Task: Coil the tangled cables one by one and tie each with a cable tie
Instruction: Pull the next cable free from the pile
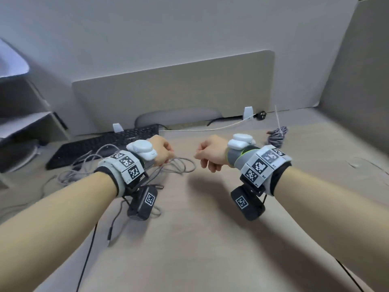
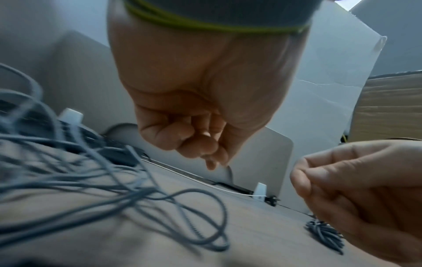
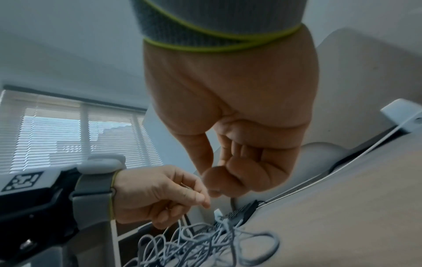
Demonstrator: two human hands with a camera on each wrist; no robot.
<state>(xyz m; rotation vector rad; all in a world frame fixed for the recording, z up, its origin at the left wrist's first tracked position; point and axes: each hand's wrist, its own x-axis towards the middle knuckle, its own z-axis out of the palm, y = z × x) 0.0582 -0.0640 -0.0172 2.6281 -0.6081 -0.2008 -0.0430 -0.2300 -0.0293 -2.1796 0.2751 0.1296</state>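
Note:
A tangle of grey cables sprawls over the left of the desk. My left hand hovers over its right edge, fingers curled and pinching strands of grey cable that run down into the pile. My right hand hangs a short way to the right, fingers curled with thumb against forefinger; I see nothing in it. A coiled grey cable lies at the back right, with a white cable tie sticking up from it.
A black keyboard lies behind the tangle, in front of a beige divider panel. A thin white cable and a black plug run along the back. A black cord with a jack trails at front left. A cardboard wall stands at right.

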